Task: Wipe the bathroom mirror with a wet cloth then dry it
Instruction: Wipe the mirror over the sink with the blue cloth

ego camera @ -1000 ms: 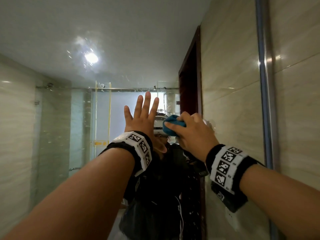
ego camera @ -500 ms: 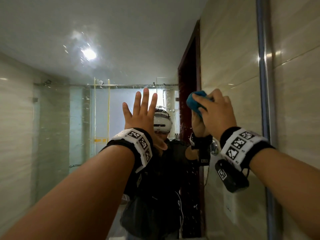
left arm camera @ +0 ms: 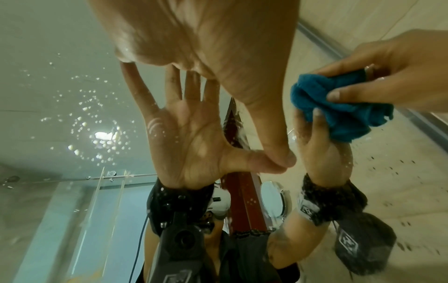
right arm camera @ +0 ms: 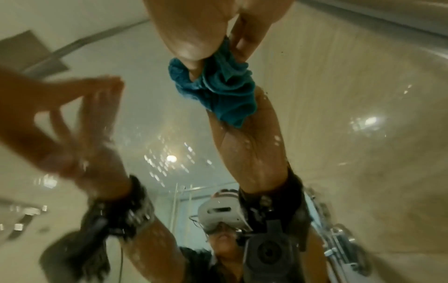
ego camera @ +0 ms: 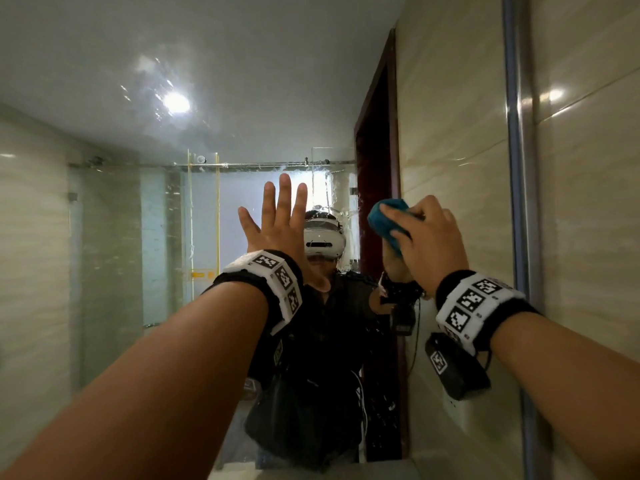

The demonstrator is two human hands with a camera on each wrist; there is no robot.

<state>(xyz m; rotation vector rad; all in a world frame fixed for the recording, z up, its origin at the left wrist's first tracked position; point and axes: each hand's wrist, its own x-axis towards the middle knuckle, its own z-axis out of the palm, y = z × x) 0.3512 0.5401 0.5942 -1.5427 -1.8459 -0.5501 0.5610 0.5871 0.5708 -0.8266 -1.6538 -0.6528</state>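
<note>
The blue cloth [ego camera: 388, 221] was bunched in a ball against the mirror [ego camera: 145, 209], near its right edge. The mirror had water drops on it.

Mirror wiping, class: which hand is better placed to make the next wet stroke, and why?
Right. The right hand already grips the blue cloth against the mirror; the left hand is flat and empty.

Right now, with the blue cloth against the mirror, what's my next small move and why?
Probably sweep the blue cloth, bunched in your right hand, left across the mirror: water droplets dot the glass around the reflected ceiling light, while your left hand rests flat on it.
</note>
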